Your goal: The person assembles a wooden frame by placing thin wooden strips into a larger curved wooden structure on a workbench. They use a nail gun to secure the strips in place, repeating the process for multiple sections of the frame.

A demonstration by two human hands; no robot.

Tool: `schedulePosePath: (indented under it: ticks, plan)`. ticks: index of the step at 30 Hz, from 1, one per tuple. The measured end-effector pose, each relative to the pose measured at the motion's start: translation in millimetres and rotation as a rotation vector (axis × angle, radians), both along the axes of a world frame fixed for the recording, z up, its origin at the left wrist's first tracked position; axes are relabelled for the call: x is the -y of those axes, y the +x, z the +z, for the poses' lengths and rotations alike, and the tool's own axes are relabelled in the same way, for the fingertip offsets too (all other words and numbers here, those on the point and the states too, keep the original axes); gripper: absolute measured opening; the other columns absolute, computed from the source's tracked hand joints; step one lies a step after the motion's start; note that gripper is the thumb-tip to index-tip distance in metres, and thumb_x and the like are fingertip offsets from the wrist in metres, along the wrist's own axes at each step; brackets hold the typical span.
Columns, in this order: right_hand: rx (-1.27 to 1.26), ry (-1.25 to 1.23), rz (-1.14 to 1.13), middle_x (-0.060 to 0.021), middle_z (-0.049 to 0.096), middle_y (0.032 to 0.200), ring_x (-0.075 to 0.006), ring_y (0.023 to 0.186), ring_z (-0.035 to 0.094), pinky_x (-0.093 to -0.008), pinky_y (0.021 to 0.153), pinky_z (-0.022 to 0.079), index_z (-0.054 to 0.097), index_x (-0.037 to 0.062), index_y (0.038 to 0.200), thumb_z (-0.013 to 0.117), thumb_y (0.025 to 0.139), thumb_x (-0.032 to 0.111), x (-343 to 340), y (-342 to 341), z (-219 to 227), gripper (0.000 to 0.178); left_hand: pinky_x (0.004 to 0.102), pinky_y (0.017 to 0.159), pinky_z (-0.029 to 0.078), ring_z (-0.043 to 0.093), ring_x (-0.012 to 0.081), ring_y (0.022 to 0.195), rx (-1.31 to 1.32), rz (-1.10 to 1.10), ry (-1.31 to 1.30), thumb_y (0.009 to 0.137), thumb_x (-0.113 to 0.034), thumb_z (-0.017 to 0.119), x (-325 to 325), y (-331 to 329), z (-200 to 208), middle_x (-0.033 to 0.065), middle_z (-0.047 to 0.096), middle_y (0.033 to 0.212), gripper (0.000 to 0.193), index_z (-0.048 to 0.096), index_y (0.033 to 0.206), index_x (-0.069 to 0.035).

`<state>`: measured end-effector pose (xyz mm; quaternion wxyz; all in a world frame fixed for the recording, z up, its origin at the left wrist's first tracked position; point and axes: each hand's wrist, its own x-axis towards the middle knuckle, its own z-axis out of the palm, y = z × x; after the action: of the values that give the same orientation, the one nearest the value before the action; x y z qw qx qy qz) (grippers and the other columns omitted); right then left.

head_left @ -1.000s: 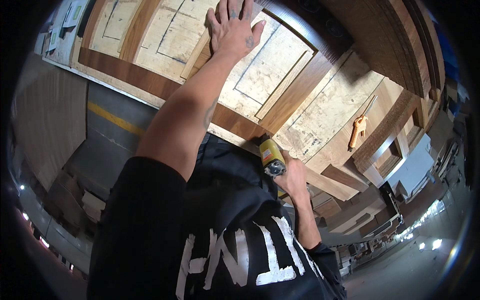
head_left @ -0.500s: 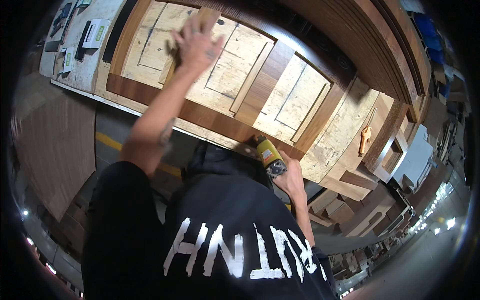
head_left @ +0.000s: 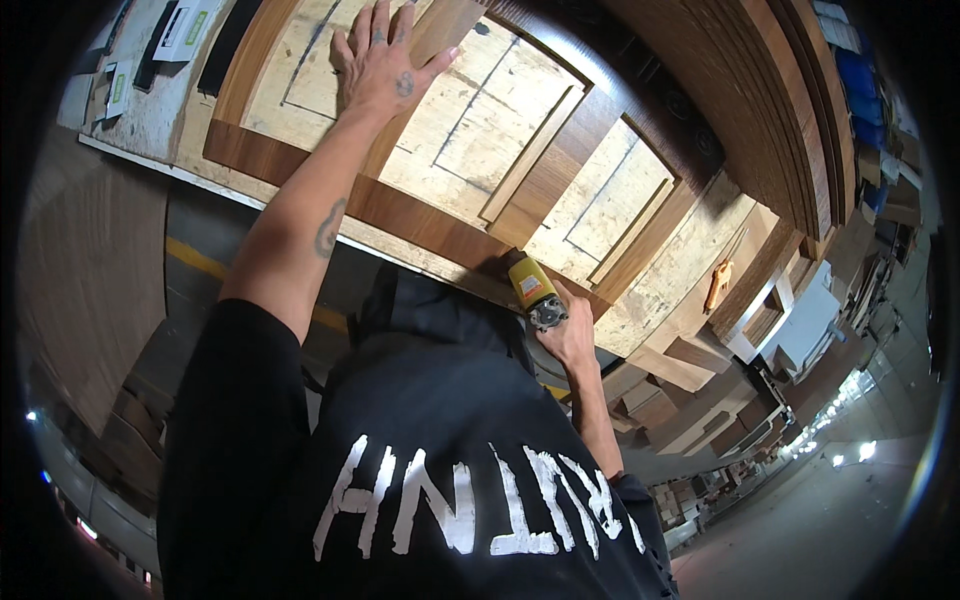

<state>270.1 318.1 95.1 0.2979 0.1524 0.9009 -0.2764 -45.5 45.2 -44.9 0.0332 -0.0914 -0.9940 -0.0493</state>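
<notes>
A brown wood-grain frame (head_left: 420,212) lies flat on a pale, pencil-marked plywood board (head_left: 470,110). My left hand (head_left: 380,75) is open over its far left part, fingers spread, resting by and partly on a brown crosspiece (head_left: 440,35). That crosspiece spans from the far side to the near rail. Another crosspiece (head_left: 556,160) divides the frame further right, with a thin light strip (head_left: 530,155) along its left side. My right hand (head_left: 570,325) is closed around a yellow nail gun (head_left: 532,283), whose dark nose meets the near rail below that crosspiece.
Stacked brown panels (head_left: 775,110) rise along the far right. An orange blow gun (head_left: 718,284) with a thin nozzle lies to the right of the frame. Small white boxes (head_left: 183,30) sit at the far left. Wood offcuts (head_left: 690,365) lie off the bench's right end.
My left hand has spread out and come to rest at the left crosspiece, which now lies across the frame. The nail gun stays at the near rail. The view has shifted slightly.
</notes>
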Motion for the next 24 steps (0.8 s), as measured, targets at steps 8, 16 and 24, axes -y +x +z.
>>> schedulePosePath:
  ticks: [8,16,24]
  plan:
    - [0.025,-0.029,-0.026,-0.0264,0.068,0.081,-0.0462,0.08,0.066,-0.0519,0.076,0.052,0.067,0.0046,0.113,0.077,0.076,0.021,11,-14,13,0.041,0.0623,0.124,0.005,0.014,0.0337,0.157,-0.009,0.0,0.032,0.088,-0.084,0.045,2,0,-6,0.0162,0.023,0.169,0.102,0.033,0.162,-0.014]
    - [0.014,-0.026,-0.021,-0.0256,0.07,0.083,-0.0451,0.082,0.067,-0.0505,0.076,0.053,0.067,0.0042,0.115,0.077,0.077,0.019,12,-15,15,0.042,0.0613,0.124,0.004,0.013,0.0324,0.158,0.012,0.018,0.014,0.089,-0.085,0.043,-2,1,-3,0.0154,0.021,0.17,0.102,0.031,0.162,-0.016]
    - [0.053,-0.039,-0.033,-0.0264,0.07,0.085,-0.0445,0.083,0.068,-0.0494,0.077,0.053,0.068,0.0039,0.117,0.077,0.076,0.021,7,-22,18,0.045,0.0608,0.124,0.005,0.014,0.0323,0.158,0.051,0.025,-0.007,0.09,-0.083,0.045,-2,0,3,0.0156,0.022,0.17,0.101,0.031,0.162,-0.015]
